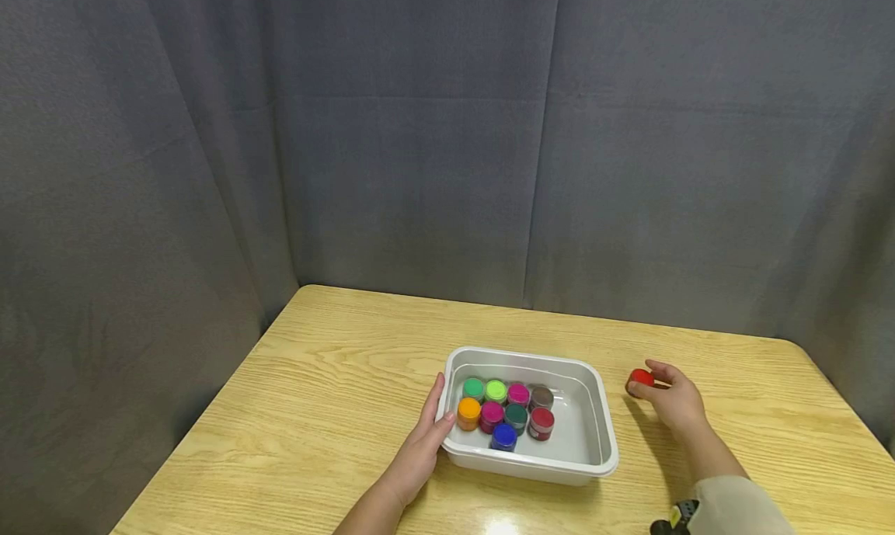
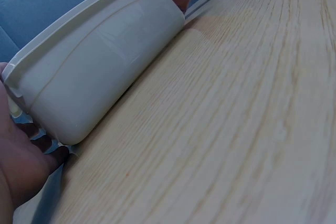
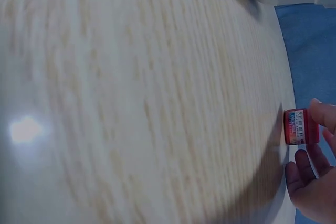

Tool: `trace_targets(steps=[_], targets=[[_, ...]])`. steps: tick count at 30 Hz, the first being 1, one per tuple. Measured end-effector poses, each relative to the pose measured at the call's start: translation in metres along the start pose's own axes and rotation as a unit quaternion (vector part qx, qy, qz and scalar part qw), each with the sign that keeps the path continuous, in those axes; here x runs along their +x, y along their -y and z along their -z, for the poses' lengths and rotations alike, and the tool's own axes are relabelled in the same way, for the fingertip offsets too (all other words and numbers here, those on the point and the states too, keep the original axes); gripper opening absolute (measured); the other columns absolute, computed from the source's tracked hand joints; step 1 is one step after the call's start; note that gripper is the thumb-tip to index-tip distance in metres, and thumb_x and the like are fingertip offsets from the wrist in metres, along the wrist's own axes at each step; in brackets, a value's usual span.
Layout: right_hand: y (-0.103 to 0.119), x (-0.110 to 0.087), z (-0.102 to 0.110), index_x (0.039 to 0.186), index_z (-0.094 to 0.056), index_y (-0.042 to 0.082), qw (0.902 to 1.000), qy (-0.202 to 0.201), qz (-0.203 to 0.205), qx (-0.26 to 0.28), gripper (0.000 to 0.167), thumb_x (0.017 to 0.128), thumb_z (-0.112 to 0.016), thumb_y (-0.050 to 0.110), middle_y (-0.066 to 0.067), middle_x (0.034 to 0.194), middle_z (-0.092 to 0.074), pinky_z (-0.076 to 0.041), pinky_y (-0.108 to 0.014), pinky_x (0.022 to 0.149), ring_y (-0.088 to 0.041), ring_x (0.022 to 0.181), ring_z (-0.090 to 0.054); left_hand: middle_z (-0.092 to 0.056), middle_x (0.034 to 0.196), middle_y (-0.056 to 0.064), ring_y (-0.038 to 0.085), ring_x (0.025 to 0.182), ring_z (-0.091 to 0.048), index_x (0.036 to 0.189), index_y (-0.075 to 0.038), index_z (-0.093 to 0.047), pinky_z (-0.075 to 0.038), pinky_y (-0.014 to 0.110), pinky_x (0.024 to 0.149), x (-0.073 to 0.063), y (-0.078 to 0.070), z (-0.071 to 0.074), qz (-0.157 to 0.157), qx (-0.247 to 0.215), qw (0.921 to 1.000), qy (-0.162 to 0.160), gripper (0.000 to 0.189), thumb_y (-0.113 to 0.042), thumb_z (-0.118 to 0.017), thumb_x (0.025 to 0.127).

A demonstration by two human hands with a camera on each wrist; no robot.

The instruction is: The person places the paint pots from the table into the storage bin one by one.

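A white plastic tub (image 1: 520, 463) sits on the table with several small, round, colour-filled jars in its left part, among them an orange jar (image 1: 469, 413) and a blue jar (image 1: 504, 437). My left hand (image 1: 419, 451) grips the tub's left side, thumb over the rim and fingers along the outer wall. Out to the right of the tub, my right hand (image 1: 677, 404) pinches a red jar (image 1: 639, 381) between thumb and fingers. The right wrist view shows a printed barcode label (image 3: 297, 127) on that jar, whose base is right at the tabletop.
The wooden table (image 1: 336, 364) has rounded far corners. Grey curtains (image 1: 419, 170) hang behind it and along the left. Inside the tub, bare floor (image 1: 576, 426) shows to the right of the jars. A dark device (image 1: 677, 518) is on my right wrist.
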State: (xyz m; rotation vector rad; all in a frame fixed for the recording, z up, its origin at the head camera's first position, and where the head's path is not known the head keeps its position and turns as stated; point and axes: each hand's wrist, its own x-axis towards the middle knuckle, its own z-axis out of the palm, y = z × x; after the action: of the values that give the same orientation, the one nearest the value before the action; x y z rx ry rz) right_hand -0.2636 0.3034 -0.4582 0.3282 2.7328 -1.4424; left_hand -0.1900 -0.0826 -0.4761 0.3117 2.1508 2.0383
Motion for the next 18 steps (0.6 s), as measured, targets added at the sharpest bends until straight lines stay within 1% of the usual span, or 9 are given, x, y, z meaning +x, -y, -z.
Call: trace_targets(steps=[2, 7, 13, 18], targets=[[-0.0015, 0.0009, -0.0006, 0.149, -0.031, -0.005, 1.0, 0.002, -0.003, 0.004, 0.069, 0.095, -0.063, 0.023, -0.032, 0.147, -0.035, -0.044, -0.028, 0.089, -0.046, 0.132, -0.042, -0.001, 0.167, 0.008, 0.039, 0.152, 0.003, 0.159, -0.023, -0.006, 0.004, 0.066, 0.118, 0.0002, 0.0004, 0.0002, 0.0, 0.002, 1.0, 0.0, 0.064, -0.028, -0.039, 0.105], [-0.0035, 0.0024, -0.0009, 0.147, -0.034, -0.006, 1.0, -0.001, -0.005, 0.003, 0.067, 0.095, -0.063, 0.023, -0.032, 0.145, -0.039, -0.041, -0.019, 0.081, -0.044, 0.129, -0.044, -0.001, 0.167, 0.006, 0.037, 0.153, 0.003, 0.159, -0.024, -0.006, 0.003, 0.066, 0.118, 0.0015, 0.0018, 0.0006, 0.004, 0.004, 1.0, 0.0, 0.064, -0.029, -0.038, 0.105], [-0.0044, 0.0027, -0.0004, 0.144, -0.039, -0.007, 0.9999, -0.005, -0.006, -0.007, 0.064, 0.094, -0.064, 0.025, -0.033, 0.141, -0.044, -0.041, -0.02, 0.078, -0.043, 0.125, -0.047, -0.001, 0.167, 0.005, 0.037, 0.153, 0.004, 0.159, -0.023, -0.005, 0.004, 0.067, 0.118, 0.0019, 0.0017, 0.0008, 0.007, 0.005, 1.0, 0.002, 0.064, -0.03, -0.037, 0.105], [-0.0019, -0.0003, 0.0003, 0.144, -0.04, -0.005, 1.0, -0.006, -0.001, -0.003, 0.064, 0.094, -0.064, 0.026, -0.032, 0.14, -0.046, -0.041, -0.013, 0.074, -0.04, 0.123, -0.049, -0.001, 0.167, 0.005, 0.037, 0.153, 0.003, 0.159, -0.024, -0.005, 0.003, 0.067, 0.118, 0.0014, 0.0013, 0.001, 0.007, 0.008, 0.9999, 0.0, 0.064, -0.031, -0.037, 0.105]])
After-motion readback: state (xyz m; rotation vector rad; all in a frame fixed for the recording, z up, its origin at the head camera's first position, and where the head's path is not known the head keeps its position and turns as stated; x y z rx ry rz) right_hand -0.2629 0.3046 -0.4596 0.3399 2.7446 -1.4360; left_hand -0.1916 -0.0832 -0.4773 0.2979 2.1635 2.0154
